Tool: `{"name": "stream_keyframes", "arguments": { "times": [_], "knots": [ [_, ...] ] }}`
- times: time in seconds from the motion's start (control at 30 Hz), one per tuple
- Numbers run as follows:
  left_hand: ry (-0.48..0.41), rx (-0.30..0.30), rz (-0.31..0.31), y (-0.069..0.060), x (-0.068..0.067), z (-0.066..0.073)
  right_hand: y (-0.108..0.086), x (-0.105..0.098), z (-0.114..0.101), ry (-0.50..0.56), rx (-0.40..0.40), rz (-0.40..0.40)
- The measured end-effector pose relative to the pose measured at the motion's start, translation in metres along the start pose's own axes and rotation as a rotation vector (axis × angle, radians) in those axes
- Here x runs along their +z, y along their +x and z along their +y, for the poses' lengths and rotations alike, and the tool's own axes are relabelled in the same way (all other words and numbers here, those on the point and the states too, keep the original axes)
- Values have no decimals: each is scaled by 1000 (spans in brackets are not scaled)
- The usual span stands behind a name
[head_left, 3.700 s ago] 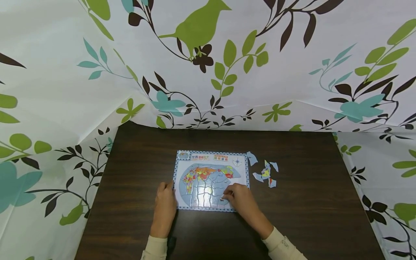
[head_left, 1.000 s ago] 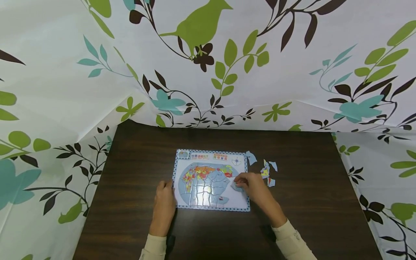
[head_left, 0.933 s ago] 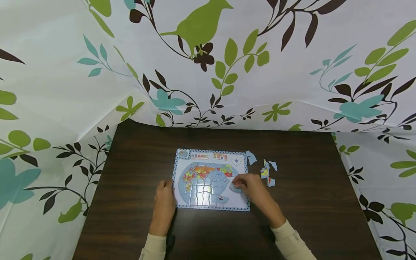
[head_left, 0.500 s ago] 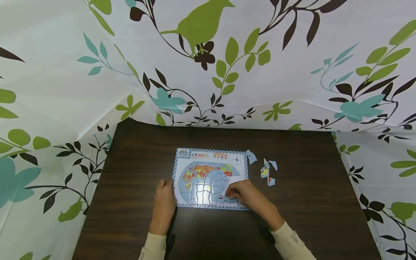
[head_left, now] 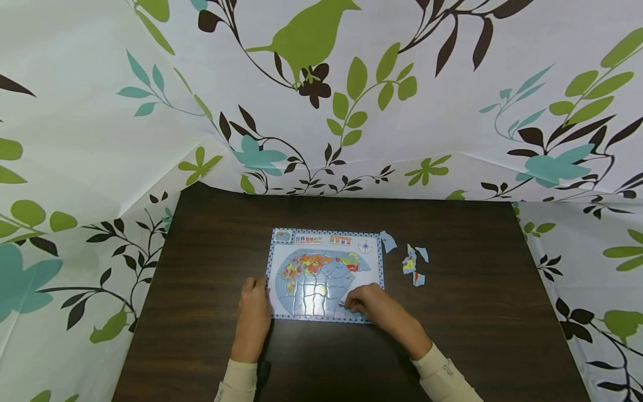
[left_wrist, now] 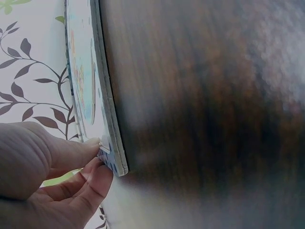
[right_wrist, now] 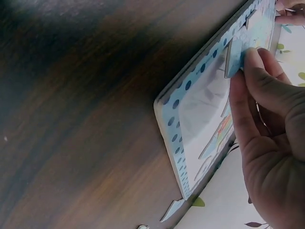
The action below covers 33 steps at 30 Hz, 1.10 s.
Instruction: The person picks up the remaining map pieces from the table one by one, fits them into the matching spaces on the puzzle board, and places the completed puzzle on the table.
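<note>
A world-map jigsaw board [head_left: 375, 279] with a dotted blue border lies on the dark table. Its blue map pieces are joined on the left and in the middle, while white backing shows on the right. My left hand [head_left: 253, 318] holds the board's left edge; the left wrist view has the thumb [left_wrist: 81, 151] on top and fingers underneath near a corner. Over the map's lower right, my right hand [head_left: 382, 312] pinches a light-blue puzzle piece [right_wrist: 235, 57] between thumb and fingers. From the head view, that piece is mostly hidden under the hand.
Several loose puzzle pieces lie right of the board: a blue one [head_left: 388, 242] by its upper right corner, a yellow-and-blue one [head_left: 409, 261], a small blue one [head_left: 423, 254] and a red-and-blue one [head_left: 418, 279]. Leaf-patterned cloth [head_left: 321, 167] stands behind the wood table [head_left: 477, 301].
A blue piece has left the loose group, taken by my right hand. That hand has since carried it from the board's right side down and left to the map's lower right. My left hand stays put.
</note>
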State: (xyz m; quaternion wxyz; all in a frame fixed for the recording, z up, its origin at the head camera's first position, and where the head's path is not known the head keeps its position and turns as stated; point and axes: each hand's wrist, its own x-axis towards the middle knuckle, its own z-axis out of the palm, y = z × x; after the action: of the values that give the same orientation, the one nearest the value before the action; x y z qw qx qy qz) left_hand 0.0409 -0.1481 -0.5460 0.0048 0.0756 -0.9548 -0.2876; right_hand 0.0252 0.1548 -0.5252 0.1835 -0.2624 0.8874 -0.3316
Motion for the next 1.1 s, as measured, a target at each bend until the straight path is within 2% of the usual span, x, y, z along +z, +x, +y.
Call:
{"name": "stream_keyframes", "arguments": {
  "times": [0.1, 0.37, 0.77, 0.87, 1.1],
  "knots": [
    [5, -1, 9, 0, 0, 1, 1, 0, 1, 7, -26, 6],
    [1, 19, 29, 1, 1, 0, 1, 5, 0, -53, -22, 10],
    [1, 0, 11, 0, -1, 0, -5, 13, 1, -134, -79, 128],
    [0, 0, 8, 0, -1, 0, -5, 14, 0, -110, -60, 139],
    [1, -2, 1, 0, -1, 1, -6, 16, -6, -89, 65, 173]
  ]
}}
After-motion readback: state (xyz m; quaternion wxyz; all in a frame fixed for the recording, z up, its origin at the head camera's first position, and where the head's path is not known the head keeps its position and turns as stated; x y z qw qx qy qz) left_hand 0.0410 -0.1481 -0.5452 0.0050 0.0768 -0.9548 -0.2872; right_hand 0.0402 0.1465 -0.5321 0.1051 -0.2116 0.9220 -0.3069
